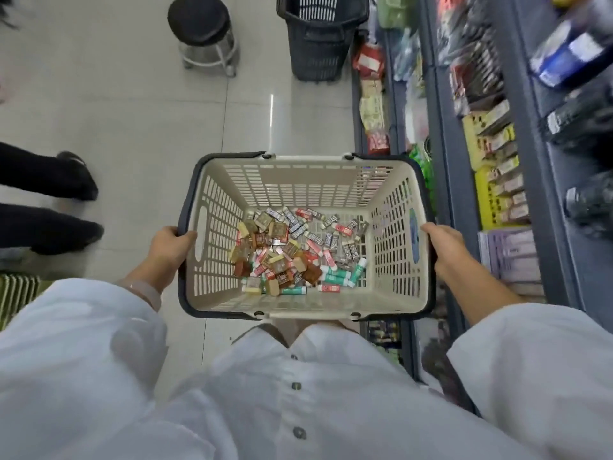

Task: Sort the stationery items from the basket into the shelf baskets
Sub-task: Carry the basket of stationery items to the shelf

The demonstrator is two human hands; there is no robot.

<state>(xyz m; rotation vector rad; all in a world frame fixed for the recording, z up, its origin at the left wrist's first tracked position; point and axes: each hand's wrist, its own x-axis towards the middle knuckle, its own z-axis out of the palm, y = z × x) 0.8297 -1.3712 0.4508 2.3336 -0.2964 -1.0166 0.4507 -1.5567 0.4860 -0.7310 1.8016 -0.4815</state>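
I carry a beige slotted shopping basket (298, 174) with a dark rim in front of my waist, above the floor. My left hand (169, 249) grips its left rim and my right hand (444, 247) grips its right rim. A heap of small stationery items (298, 254) lies on the basket's bottom: brown and tan packets on the left, red, grey and teal packs on the right. Yellow shelf baskets (491, 180) with small boxed goods stand on the blue shelf at the right.
Blue shelving (537, 127) packed with goods runs along the right side. A dark trolley basket (318, 38) and a black round stool (204, 31) stand ahead on the tiled floor. Another person's dark legs and shoes (63, 207) are at the left.
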